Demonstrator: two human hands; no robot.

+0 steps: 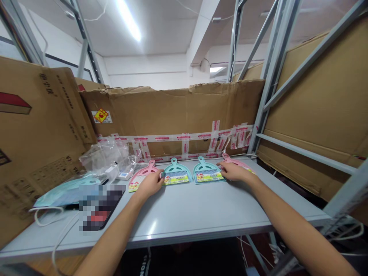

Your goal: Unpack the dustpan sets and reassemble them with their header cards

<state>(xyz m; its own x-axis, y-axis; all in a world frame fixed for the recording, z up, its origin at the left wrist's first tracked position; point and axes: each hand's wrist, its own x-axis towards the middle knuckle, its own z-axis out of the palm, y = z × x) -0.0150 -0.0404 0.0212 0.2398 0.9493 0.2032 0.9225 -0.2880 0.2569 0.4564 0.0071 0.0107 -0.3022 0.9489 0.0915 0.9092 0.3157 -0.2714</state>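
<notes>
Dustpans (176,173) lie in a row of 4 along the back of a grey metal shelf (184,214), handles pointing away, each with a bristle strip and a printed card at its lower edge. From left to right they run pink, teal, teal, pink. The left hand (149,184) is open and not gripping, its fingertips touching the first pink dustpan (140,176), just beside the first teal one. The right hand (234,171) is also open, fingers together and lying flat over the last pink dustpan (238,163). The 2 hands are well apart, with both teal dustpans between them. Light, flat fingers seem right here: the plastic looks thin and the shelf smooth, so hard pressing could skid a dustpan into its neighbour. To the left lie a clear plastic bag (106,157), a pale teal packet (67,193), a blurred dark block (100,207) and a white cable (47,215). Behind the row stands a taped cardboard sheet (172,111).
</notes>
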